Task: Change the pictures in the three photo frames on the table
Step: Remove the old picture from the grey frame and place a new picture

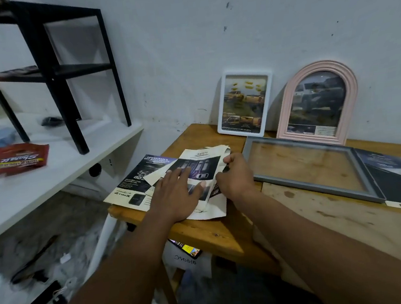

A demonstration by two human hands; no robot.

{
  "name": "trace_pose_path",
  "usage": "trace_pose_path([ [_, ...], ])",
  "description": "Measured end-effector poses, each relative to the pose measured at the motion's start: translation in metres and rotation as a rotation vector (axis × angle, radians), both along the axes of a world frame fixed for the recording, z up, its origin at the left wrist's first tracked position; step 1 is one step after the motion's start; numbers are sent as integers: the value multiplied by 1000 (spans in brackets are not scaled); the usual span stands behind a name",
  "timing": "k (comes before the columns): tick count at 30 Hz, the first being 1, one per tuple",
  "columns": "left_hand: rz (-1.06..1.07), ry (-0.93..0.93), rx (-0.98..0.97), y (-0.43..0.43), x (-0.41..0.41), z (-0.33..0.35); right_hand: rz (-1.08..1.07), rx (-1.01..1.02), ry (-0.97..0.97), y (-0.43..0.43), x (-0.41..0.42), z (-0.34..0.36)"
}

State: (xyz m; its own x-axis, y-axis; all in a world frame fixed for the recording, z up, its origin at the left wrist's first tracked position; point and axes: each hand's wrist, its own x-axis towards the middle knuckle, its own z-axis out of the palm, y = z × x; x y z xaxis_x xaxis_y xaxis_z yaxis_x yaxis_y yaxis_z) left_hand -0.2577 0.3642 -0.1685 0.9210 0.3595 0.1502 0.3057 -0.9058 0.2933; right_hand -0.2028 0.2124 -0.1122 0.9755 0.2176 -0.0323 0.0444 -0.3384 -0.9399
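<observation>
- The white frame (239, 133) and the pink arched frame (285, 109) stood along the desk's (214, 233) far edge, leaning on the wall (208, 40). Each held a printed picture of vehicles.
- The grey frame (320, 189) lay flat in the middle of the desk, just right of the hands. Bare wood showed through it, so it held no picture.
- A dark sheet (397, 177) lay at the desk's right edge, touching the grey frame's right side, perhaps tucked partly under it.
- A pile of loose printed pages (134, 182) sat at the desk's left front corner, some overhanging the left edge.
- The left hand (179, 193) pressed flat on the pile with straight, released fingers (184, 171).
- The right hand (236, 175) had its fingers curled at the pile's right edge. It seemed to pinch a page there, though the grasp itself was partly hidden.
- Judged from this, two frames looked finished or untouched; I could not tell which.
- The grey frame looked mid-change: a page had yet to be chosen, fitted and closed in.
</observation>
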Motion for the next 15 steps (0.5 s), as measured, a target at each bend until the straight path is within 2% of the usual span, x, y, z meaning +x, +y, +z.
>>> trace_pose_path([
  [7,40,21,-41,-2,12,5,-85,93,-213,-10,10,15],
  [15,56,83,6,-8,24,3,-203,-10,-317,-54,50,26],
])
